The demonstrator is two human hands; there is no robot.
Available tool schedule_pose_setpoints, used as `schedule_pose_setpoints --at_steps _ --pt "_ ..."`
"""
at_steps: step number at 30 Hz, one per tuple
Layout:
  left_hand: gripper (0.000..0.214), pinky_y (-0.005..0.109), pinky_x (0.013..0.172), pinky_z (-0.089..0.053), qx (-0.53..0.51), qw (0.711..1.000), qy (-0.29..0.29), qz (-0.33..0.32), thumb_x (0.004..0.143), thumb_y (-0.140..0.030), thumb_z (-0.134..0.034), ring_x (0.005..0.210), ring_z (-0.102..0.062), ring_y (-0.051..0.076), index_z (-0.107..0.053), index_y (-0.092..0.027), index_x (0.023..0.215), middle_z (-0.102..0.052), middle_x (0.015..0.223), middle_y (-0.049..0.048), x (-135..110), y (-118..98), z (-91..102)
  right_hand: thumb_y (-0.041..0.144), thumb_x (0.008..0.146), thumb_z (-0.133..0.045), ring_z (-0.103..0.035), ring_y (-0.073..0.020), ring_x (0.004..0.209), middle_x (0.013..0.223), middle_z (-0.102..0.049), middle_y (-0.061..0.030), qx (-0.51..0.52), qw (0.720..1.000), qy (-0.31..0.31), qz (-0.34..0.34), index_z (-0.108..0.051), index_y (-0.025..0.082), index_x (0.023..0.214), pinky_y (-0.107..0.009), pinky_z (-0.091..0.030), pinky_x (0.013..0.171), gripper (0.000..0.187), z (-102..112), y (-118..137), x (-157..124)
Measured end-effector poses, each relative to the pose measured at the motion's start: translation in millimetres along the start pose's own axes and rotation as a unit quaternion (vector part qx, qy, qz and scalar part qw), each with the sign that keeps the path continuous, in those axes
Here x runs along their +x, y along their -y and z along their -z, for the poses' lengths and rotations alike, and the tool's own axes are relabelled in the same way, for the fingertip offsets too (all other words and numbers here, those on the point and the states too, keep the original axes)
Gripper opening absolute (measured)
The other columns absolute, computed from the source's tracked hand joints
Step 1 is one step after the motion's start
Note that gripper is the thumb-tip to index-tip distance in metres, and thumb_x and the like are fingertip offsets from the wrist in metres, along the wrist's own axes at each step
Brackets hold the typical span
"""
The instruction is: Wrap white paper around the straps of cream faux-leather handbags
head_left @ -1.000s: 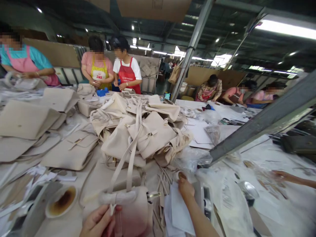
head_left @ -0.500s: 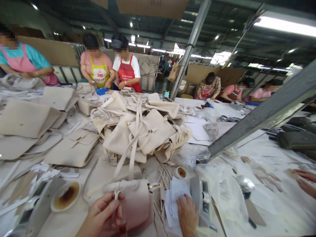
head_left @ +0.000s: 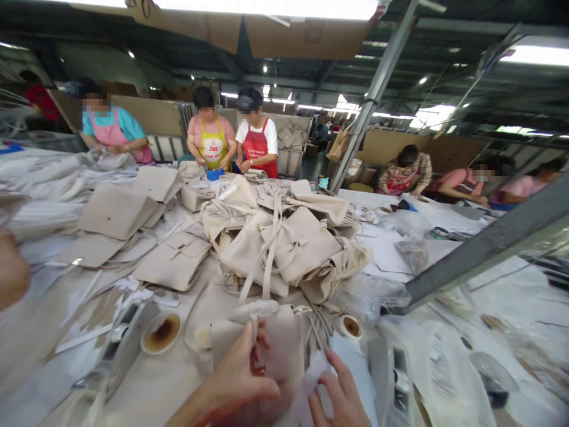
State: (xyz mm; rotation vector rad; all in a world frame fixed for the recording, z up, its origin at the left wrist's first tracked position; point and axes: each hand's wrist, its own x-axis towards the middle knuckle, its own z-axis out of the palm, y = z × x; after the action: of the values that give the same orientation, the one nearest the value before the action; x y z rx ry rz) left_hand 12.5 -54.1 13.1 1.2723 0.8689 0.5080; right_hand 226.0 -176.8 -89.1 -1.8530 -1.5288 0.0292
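Observation:
A beige handbag (head_left: 284, 332) lies before me, its handle wrapped in white padding (head_left: 262, 309). My left hand (head_left: 237, 373) is at the bag's front, with the fingers closed around a narrow beige strap (head_left: 254, 326). Something small and reddish shows by those fingers, too blurred to name. To the right of the bag, my right hand (head_left: 338, 391) pinches a thin white sheet of paper (head_left: 309, 382), smeared by motion. Just behind that hand lies a stack of pale blue-white sheets (head_left: 351, 356).
Bowls of brown liquid (head_left: 162, 333) (head_left: 351, 326) stand on both sides. A pile of beige bags (head_left: 284, 237) rises ahead. A slanting grey metal beam (head_left: 480, 243) crosses the right side. Co-workers sit across the table; another person's hand (head_left: 11, 273) shows at the left edge.
My right hand has lifted a white sheet off the stack and brought it toward the bag. My left hand stays at the bag's strap. The view has swung left.

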Motion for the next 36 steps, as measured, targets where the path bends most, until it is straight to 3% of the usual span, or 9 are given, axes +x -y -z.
schedule_pose_setpoints --at_steps 6,13,15,19,23,25,31,33,36 --pt "0.065 0.027 0.067 -0.043 0.078 0.995 -0.043 -0.047 0.068 -0.014 -0.068 0.074 -0.052 0.015 -0.044 -0.016 0.128 -0.053 0.084 -0.0021 5.8 8.4 -15.7 0.029 0.088 -0.053 -0.058 -0.0338 0.123 0.132 -0.064 -0.0107 0.012 0.999 0.003 0.048 -0.071 0.028 0.095 -0.047 -0.05 0.101 0.019 -24.0 74.6 25.7" --pt "0.041 0.024 0.056 -0.033 -0.003 0.995 -0.071 -0.069 0.07 -0.011 -0.055 0.06 -0.043 0.01 -0.049 -0.017 0.111 -0.048 0.071 -0.0058 17.9 22.7 -7.1 0.035 0.086 -0.058 -0.056 -0.0353 0.126 0.138 -0.059 -0.0127 0.132 0.991 0.017 -0.008 -0.07 0.028 0.098 -0.048 -0.054 0.098 0.019 -27.6 68.2 20.9" --pt "0.044 0.023 0.053 -0.029 -0.077 0.994 -0.057 -0.061 0.067 -0.014 -0.056 0.058 -0.041 0.008 -0.047 -0.019 0.109 -0.046 0.071 -0.0068 18.9 22.9 -6.3 0.045 0.078 -0.069 -0.053 -0.0381 0.129 0.143 -0.054 -0.014 0.193 0.978 0.012 -0.072 -0.066 0.026 0.111 -0.046 -0.058 0.09 0.039 -25.9 62.4 18.8" --pt "0.05 0.022 0.05 -0.026 -0.2 0.979 -0.038 -0.029 0.059 -0.019 -0.057 0.054 -0.038 0.007 -0.044 -0.021 0.107 -0.046 0.07 -0.0085 20.7 19.2 -6.1 0.065 0.067 -0.074 -0.066 -0.0371 0.109 0.131 -0.063 -0.0182 0.382 0.883 0.019 -0.274 -0.06 0.023 0.116 -0.044 -0.06 0.081 0.066 -16.7 51.0 26.0" --pt "0.052 0.022 0.05 -0.029 -0.217 0.976 -0.03 -0.02 0.053 -0.018 -0.057 0.051 -0.039 0.007 -0.045 -0.022 0.104 -0.046 0.065 -0.0102 19.6 12.9 -5.2 0.066 0.062 -0.079 -0.07 -0.0365 0.1 0.097 -0.078 -0.0135 0.509 0.759 0.185 -0.36 -0.072 0.02 0.096 -0.046 -0.057 0.086 0.058 -7.6 49.8 40.6" --pt "0.05 0.023 0.054 -0.034 -0.212 0.977 -0.033 -0.021 0.054 -0.018 -0.057 0.055 -0.046 0.01 -0.047 -0.021 0.102 -0.051 0.067 -0.0081 14.3 9.1 -2.6 0.063 0.063 -0.08 -0.071 -0.0355 0.097 0.093 -0.079 -0.011 0.514 0.739 0.228 -0.372 -0.074 0.02 0.097 -0.046 -0.056 0.086 0.055 -5.9 51.2 46.0" --pt "0.009 0.028 0.067 -0.036 0.061 0.99 -0.123 -0.037 0.06 -0.016 -0.052 0.073 -0.051 0.016 -0.055 -0.019 0.068 -0.055 0.069 -0.0013 -14.2 -2.1 14.3 0.064 0.068 -0.073 -0.068 -0.0365 0.102 0.1 -0.078 -0.0076 0.321 0.887 0.203 -0.262 -0.077 0.027 0.098 -0.046 -0.05 0.095 0.049 -3.2 43.9 55.0" --pt "0.004 0.028 0.066 -0.034 0.123 0.98 -0.151 -0.038 0.063 -0.017 -0.052 0.074 -0.049 0.017 -0.056 -0.019 0.063 -0.054 0.069 -0.0011 -19.2 -6.4 15.2 0.064 0.072 -0.068 -0.067 -0.0361 0.102 0.102 -0.078 -0.0066 0.301 0.897 0.238 -0.22 -0.077 0.029 0.099 -0.046 -0.05 0.095 0.045 -2.6 44.5 56.4" --pt "0.003 0.027 0.059 -0.029 0.043 0.991 -0.13 0.003 0.06 -0.022 -0.054 0.062 -0.044 0.014 -0.054 -0.019 0.061 -0.048 0.058 -0.0036 -18.5 -12.3 8.5 0.065 0.075 -0.066 -0.069 -0.0346 0.098 0.099 -0.079 -0.0063 0.354 0.863 0.284 -0.222 -0.077 0.028 0.1 -0.043 -0.053 0.088 0.046 -4.2 51.9 55.4"
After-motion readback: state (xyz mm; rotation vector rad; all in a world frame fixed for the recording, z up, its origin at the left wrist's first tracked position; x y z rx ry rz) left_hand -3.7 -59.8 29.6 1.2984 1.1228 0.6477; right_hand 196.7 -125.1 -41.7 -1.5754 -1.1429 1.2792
